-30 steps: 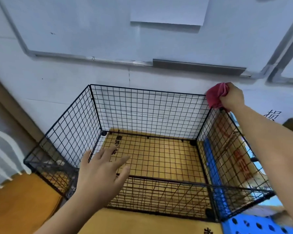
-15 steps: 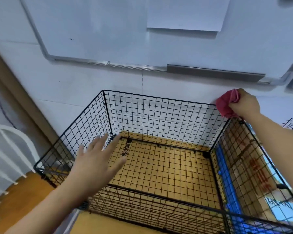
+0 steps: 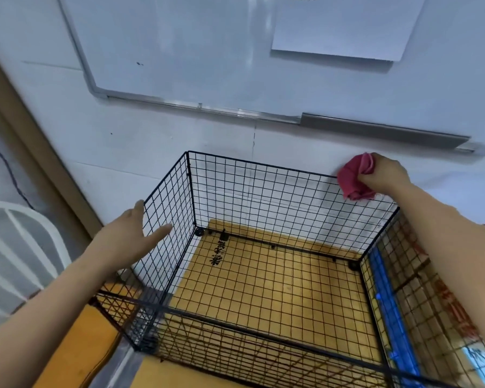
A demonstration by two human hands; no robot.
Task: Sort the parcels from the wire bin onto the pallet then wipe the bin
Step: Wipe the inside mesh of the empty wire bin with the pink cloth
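Stage: Wiping was judged to be under way; no parcels were seen inside the wire bin.
Bin position: It was found set against the wall below a whiteboard, standing on brown cardboard, with its top open.
Right hand: The right hand was clamped round a bunched red cloth, which was held against the top wire at the far right corner.
Left hand: The left hand was noted with fingers straight and spread and nothing held, at the outer face of the left wall near its rim. Contact could not be confirmed.
Governing relation: The back rim ran lengthwise to the left from the cloth towards the far left corner. The right wall's rim ran from the same corner back towards the person. The right hand was much the nearer to both.
Next move (judged): A stroke along either rim would be required, the bin being steadied from the left.
Risk (judged): The light frame might be shifted if left unbraced.
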